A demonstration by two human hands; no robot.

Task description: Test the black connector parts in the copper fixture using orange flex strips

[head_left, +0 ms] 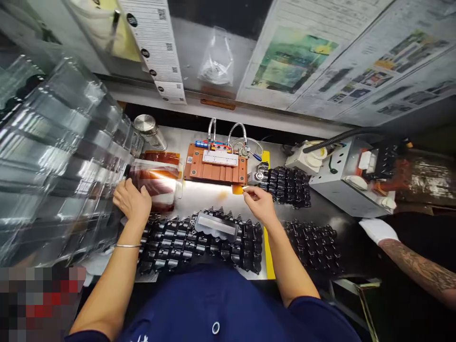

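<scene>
My right hand [261, 204] pinches a small amber film piece [237, 189] between thumb and fingertips. The film lies just below the front right edge of a copper-brown fixture [213, 172], which has a white dotted strip on top. At the left, my left hand [133, 200] rests by the near left edge of a stack of amber film sheets [166, 202], its thumb apart from its bent fingers and nothing seen between them. A black ribbed part with a grey flat plate [217, 227] lies in front of the fixture, among rows of similar black parts [171, 242].
Tall clear plastic trays [71, 156] lean at the left. A steel-lidded jar [151, 130] stands behind the films. More black parts [288, 185] lie right of yellow tape [269, 256]. Farther right are a grey metal box [338, 185] and another person's gloved hand [378, 230].
</scene>
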